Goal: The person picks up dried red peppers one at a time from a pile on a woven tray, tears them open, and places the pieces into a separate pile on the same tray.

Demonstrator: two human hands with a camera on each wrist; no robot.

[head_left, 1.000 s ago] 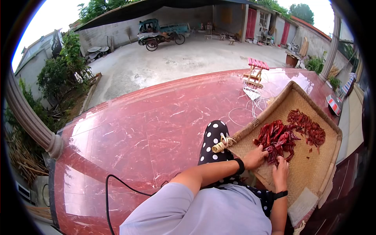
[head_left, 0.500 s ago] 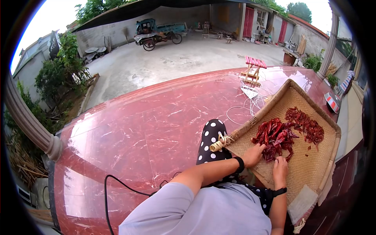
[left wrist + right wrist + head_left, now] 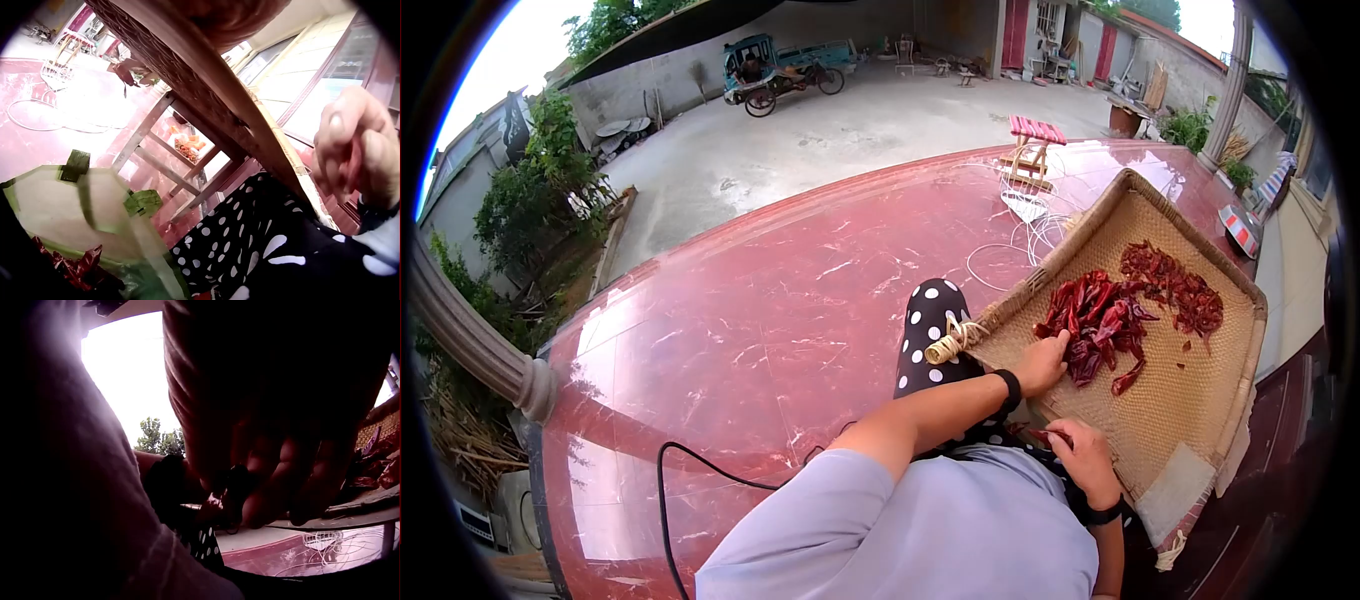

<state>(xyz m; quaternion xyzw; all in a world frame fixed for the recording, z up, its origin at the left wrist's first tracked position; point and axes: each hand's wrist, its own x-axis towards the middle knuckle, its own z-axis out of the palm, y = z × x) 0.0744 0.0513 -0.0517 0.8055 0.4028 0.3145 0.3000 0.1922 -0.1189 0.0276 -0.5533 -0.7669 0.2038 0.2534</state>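
Dried red chilies (image 3: 1090, 320) lie heaped on a woven basket tray (image 3: 1190, 410) on the person's lap. At the heap's near edge is the left hand (image 3: 1040, 364), its fingertips against the chilies; its grip is hidden. My right hand (image 3: 1086, 458) is over the tray's near rim, pinching a dried chili (image 3: 1060, 437) between thumb and fingers. That chili (image 3: 215, 501) shows dark below the fingers in the right wrist view. In the left wrist view the right hand (image 3: 356, 147) appears beside the tray's rim.
Cut chili pieces (image 3: 1175, 285) form a second heap at the tray's far side. Below the tray, an open bag (image 3: 94, 206) with green edges has dried chilies (image 3: 81, 265) in it. A folding stool (image 3: 1032, 150) and white cable (image 3: 1030, 240) are on the red tiles.
My right hand has drawn back from the heap to the tray's near rim with a chili. The left hand stays at the heap. The head view has shifted slightly.
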